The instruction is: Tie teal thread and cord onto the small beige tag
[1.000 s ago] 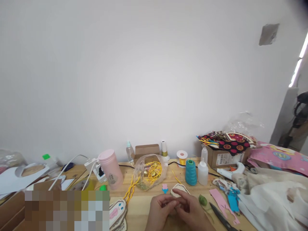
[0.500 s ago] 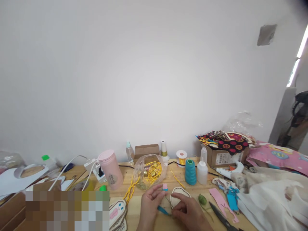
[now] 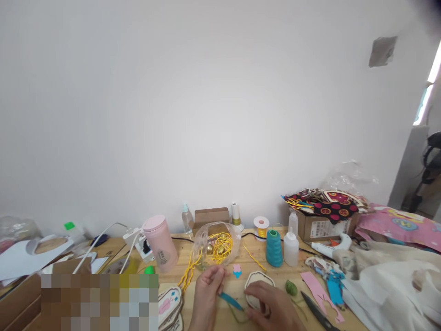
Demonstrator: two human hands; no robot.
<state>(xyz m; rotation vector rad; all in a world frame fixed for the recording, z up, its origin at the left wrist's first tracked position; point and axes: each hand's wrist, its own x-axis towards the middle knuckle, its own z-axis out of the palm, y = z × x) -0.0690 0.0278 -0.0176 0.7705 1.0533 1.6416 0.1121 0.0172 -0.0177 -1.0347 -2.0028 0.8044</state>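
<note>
My left hand (image 3: pixel 207 296) is closed in a pinch at the left end of a blue strip (image 3: pixel 230 301). The strip slants down toward my right hand (image 3: pixel 272 303), whose curled fingers hang partly over a pale, scallop-edged piece (image 3: pixel 259 277). A thin green yarn (image 3: pixel 237 318) curves below the strip and runs to my right fingertips, which look closed on it; the exact grip is partly hidden. Just beyond my hands, a small pink and blue cutout (image 3: pixel 236 270) lies on the wooden table. A green yarn ball (image 3: pixel 291 288) sits right of my right hand.
Scissors (image 3: pixel 319 312) and pink scraps (image 3: pixel 320 289) lie at right, beside white cloth (image 3: pixel 379 276). Behind stand a teal thread cone (image 3: pixel 274 248), a white bottle (image 3: pixel 291 249), a bag of yellow cord (image 3: pixel 220 246) and a pink cup (image 3: pixel 160 243). Decorated pieces (image 3: pixel 168 301) are stacked at left.
The pink and blue cutout, formerly at my left fingertips, now lies apart from them on the table. My left hand has shifted left, and its fingertips now meet the blue strip. The yarn has slackened.
</note>
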